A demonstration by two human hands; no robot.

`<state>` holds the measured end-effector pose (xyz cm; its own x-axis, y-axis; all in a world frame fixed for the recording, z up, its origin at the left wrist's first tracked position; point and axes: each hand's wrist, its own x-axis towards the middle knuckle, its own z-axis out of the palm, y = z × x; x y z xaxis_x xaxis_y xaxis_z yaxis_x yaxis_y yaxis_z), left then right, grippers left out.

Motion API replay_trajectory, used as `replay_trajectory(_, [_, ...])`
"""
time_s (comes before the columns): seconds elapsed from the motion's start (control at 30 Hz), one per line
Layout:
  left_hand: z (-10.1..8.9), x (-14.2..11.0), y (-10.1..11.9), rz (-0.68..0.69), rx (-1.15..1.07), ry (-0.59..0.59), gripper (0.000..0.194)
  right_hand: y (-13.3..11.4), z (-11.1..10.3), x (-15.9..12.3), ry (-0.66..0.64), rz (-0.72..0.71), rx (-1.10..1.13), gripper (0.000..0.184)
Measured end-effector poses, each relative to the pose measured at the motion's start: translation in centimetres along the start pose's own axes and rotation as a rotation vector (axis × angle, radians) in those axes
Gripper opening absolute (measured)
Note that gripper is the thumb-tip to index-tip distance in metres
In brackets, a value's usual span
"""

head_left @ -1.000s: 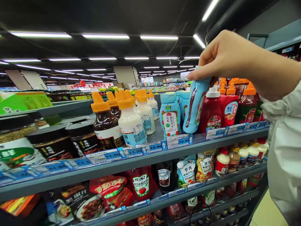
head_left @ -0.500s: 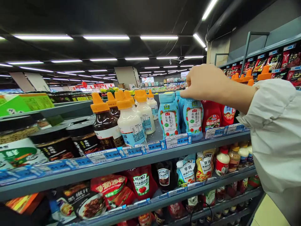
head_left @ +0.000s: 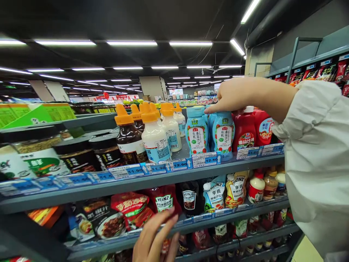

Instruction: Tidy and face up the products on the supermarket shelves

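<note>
My right hand (head_left: 231, 95) reaches over the upper shelf and closes around the top of a light-blue ketchup bottle (head_left: 223, 134) with a white label. The bottle stands upright; its cap is hidden under my palm, and most of my fingertips are out of sight. A matching blue bottle (head_left: 196, 133) is just left of it, and a red ketchup bottle (head_left: 244, 129) stands on its right. My left hand (head_left: 156, 238) shows at the bottom edge, empty with fingers apart, in front of the lower shelf and below a red Heinz ketchup pouch (head_left: 163, 200).
White sauce bottles (head_left: 154, 140) and a dark sauce bottle (head_left: 130, 140) with orange caps stand to the left, beside black-lidded jars (head_left: 75, 154). A price rail (head_left: 174, 167) runs along the shelf edge. Sauce pouches (head_left: 214, 194) fill the shelf below.
My left hand has come into view at the bottom. My right hand stays at the blue bottle's top. The view has shifted slightly, and more of the red bottles shows.
</note>
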<state>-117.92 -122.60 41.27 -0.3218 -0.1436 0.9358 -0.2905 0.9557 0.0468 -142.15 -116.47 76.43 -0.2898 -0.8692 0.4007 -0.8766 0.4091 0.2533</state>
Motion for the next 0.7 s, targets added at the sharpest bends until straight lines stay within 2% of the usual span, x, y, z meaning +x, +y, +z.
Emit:
replay_trajectory(0.1, [-0.3, 7.6, 1.6, 0.056, 0.151, 0.109, 0.042, 0.5, -0.7, -0.3, -0.128, -0.038, -0.042, 0.068])
replay_trajectory(0.13, [-0.2, 10.0, 2.2, -0.004, 0.196, 0.134, 0.042, 0.8, -0.7, -0.3, -0.152, -0.059, -0.072, 0.077])
replay_trajectory(0.2, [0.3, 14.1, 3.3, -0.074, 0.177, 0.092, 0.04, 1.5, -0.2, -0.3, -0.152, -0.109, -0.107, 0.087])
replay_trajectory(0.27, [1.2, 16.9, 3.8, -0.159, 0.122, 0.015, 0.039, 2.1, 0.4, -0.3, -0.112, -0.158, -0.054, 0.081])
replay_trajectory(0.37, [2.6, 19.6, 3.8, -0.308, 0.088, -0.162, 0.048, 2.8, 0.9, -0.3, -0.081, -0.163, 0.085, 0.063])
replay_trajectory(0.5, [3.2, 21.8, 4.4, -0.492, 0.185, -0.375, 0.059, 2.9, 0.8, -0.5, -0.09, -0.12, 0.096, 0.06])
replay_trajectory(0.6, [3.1, 22.7, 5.3, -0.517, 0.199, -0.47, 0.05, 2.7, 0.8, -0.4, -0.089, -0.113, 0.057, 0.067])
replay_trajectory(0.7, [2.9, 22.8, 5.7, -0.52, 0.197, -0.491, 0.045, 2.8, 1.0, -0.2, -0.062, -0.134, 0.059, 0.068])
